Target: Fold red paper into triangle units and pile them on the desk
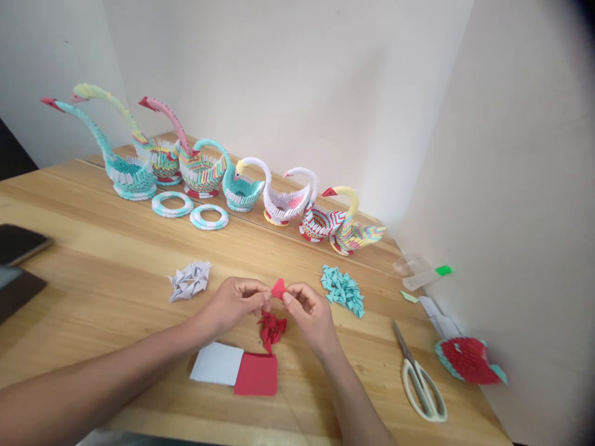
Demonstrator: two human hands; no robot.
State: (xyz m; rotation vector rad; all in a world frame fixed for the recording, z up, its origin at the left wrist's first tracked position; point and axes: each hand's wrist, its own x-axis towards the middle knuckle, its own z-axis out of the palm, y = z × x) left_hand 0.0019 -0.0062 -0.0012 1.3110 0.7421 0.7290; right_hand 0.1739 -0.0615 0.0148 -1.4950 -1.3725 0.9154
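A small red folded piece of paper (278,288) is held up between my two hands, above the table. My left hand (242,300) pinches its left side between thumb and fingertips. On the other side, my right hand (309,313) grips it the same way. Just below lies a small pile of red folded paper pieces (272,331). Nearer to me are a stack of white paper (216,364) and a stack of red paper (255,375), side by side. Grey-white folded pieces (189,280) sit to the left, teal folded pieces (343,290) to the right.
Several folded-paper swans (242,191) stand along the back of the wooden table (116,266), with two paper rings (209,217) before them. Scissors (418,378) and a red-and-teal paper model (469,360) lie at the right. A dark phone (21,243) is at the left edge.
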